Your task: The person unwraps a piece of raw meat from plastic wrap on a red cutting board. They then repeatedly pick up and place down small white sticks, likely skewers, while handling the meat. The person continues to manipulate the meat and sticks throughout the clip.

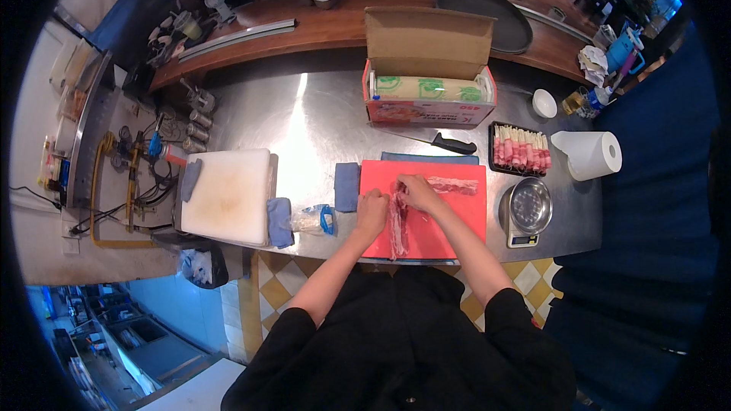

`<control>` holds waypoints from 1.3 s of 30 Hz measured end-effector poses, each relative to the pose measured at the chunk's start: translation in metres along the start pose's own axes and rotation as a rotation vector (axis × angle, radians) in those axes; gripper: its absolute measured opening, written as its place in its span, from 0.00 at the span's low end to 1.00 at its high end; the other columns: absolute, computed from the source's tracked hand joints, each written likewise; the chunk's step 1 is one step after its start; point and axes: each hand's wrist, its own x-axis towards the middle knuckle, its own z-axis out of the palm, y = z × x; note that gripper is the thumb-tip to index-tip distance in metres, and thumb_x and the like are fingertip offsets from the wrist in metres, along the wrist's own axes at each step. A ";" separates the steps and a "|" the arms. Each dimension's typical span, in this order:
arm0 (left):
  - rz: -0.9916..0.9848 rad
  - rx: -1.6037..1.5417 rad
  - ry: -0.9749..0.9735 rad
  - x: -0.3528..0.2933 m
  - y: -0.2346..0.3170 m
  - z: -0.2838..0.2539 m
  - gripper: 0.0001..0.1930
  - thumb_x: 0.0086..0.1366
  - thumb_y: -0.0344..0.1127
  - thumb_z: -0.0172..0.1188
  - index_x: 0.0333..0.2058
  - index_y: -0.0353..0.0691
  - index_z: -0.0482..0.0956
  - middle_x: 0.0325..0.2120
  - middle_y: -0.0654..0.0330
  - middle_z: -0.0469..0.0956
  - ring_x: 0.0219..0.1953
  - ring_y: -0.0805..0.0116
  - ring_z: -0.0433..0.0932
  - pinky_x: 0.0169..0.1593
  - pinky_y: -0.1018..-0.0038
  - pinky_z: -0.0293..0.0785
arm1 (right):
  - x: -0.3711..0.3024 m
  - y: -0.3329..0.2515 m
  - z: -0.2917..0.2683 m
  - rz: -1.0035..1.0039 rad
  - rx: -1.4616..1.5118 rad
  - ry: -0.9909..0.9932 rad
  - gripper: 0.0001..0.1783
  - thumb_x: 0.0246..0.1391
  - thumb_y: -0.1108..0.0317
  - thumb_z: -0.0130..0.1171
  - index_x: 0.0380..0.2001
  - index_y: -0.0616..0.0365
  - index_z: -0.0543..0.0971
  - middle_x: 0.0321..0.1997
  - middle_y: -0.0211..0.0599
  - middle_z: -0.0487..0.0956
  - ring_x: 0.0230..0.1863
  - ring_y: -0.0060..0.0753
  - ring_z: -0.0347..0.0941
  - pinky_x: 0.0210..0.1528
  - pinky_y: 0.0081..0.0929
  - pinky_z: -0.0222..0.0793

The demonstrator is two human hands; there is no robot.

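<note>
Working bare-handed at a strip of meat (pixel 397 237) on a red cutting board (pixel 442 230).

Busy at the strip's upper end with left hand (pixel 373 209) and right hand (pixel 416 191) close together, with the exact grip hard to make out. Lying crosswise at the board's upper right: a second strip (pixel 457 186). Placed beyond: a black-handled knife (pixel 454 144) and an open box (pixel 434 113) with a wrapped roll (pixel 430 89) inside. Set to the right: a black tray (pixel 501 168) of skewered meat (pixel 520 150) and a scale (pixel 523 241) bearing a metal bowl (pixel 531 205).
</note>
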 end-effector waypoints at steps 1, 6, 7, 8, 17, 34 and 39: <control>0.020 0.010 0.005 0.000 0.000 0.000 0.05 0.59 0.28 0.58 0.32 0.38 0.82 0.36 0.52 0.78 0.45 0.52 0.79 0.45 0.56 0.70 | 0.002 0.003 0.001 -0.040 0.024 0.007 0.11 0.45 0.75 0.65 0.36 0.63 0.81 0.32 0.49 0.84 0.37 0.51 0.83 0.42 0.42 0.78; -0.003 0.096 -0.044 0.002 -0.001 0.009 0.06 0.59 0.28 0.59 0.34 0.38 0.82 0.36 0.53 0.78 0.46 0.53 0.78 0.46 0.56 0.70 | 0.001 0.000 0.003 0.046 -0.111 0.018 0.10 0.46 0.76 0.64 0.35 0.62 0.83 0.32 0.49 0.84 0.37 0.50 0.84 0.41 0.41 0.78; -0.014 0.116 -0.058 0.003 0.000 0.011 0.06 0.59 0.29 0.59 0.35 0.38 0.82 0.36 0.53 0.79 0.46 0.54 0.78 0.46 0.56 0.70 | 0.000 0.001 0.004 0.059 -0.128 0.035 0.10 0.46 0.76 0.64 0.35 0.61 0.83 0.32 0.49 0.84 0.37 0.50 0.84 0.41 0.41 0.78; -0.026 0.136 -0.071 0.003 0.001 0.014 0.06 0.58 0.29 0.60 0.35 0.38 0.82 0.37 0.53 0.79 0.46 0.54 0.78 0.46 0.56 0.70 | -0.001 0.003 0.004 0.066 -0.118 0.034 0.10 0.46 0.75 0.64 0.35 0.61 0.83 0.32 0.49 0.84 0.38 0.50 0.83 0.42 0.41 0.78; 0.024 0.135 -0.078 -0.003 0.003 0.007 0.07 0.57 0.29 0.62 0.36 0.38 0.83 0.37 0.51 0.80 0.45 0.52 0.79 0.50 0.55 0.72 | -0.010 -0.022 0.008 0.026 -0.333 0.041 0.08 0.48 0.72 0.64 0.33 0.58 0.84 0.40 0.49 0.82 0.46 0.54 0.79 0.49 0.49 0.76; -0.111 -0.470 -0.030 0.011 -0.014 0.007 0.09 0.57 0.29 0.66 0.36 0.33 0.81 0.28 0.49 0.84 0.33 0.53 0.86 0.39 0.64 0.81 | 0.002 0.006 0.015 -0.054 0.106 -0.070 0.14 0.43 0.78 0.62 0.37 0.60 0.80 0.32 0.46 0.83 0.38 0.48 0.82 0.41 0.40 0.77; -0.196 -0.626 0.050 0.020 -0.015 0.014 0.10 0.55 0.28 0.68 0.35 0.32 0.81 0.27 0.50 0.84 0.33 0.55 0.86 0.40 0.64 0.81 | 0.005 0.014 0.016 -0.019 0.233 0.014 0.13 0.46 0.80 0.61 0.39 0.63 0.79 0.28 0.42 0.82 0.32 0.38 0.80 0.38 0.34 0.76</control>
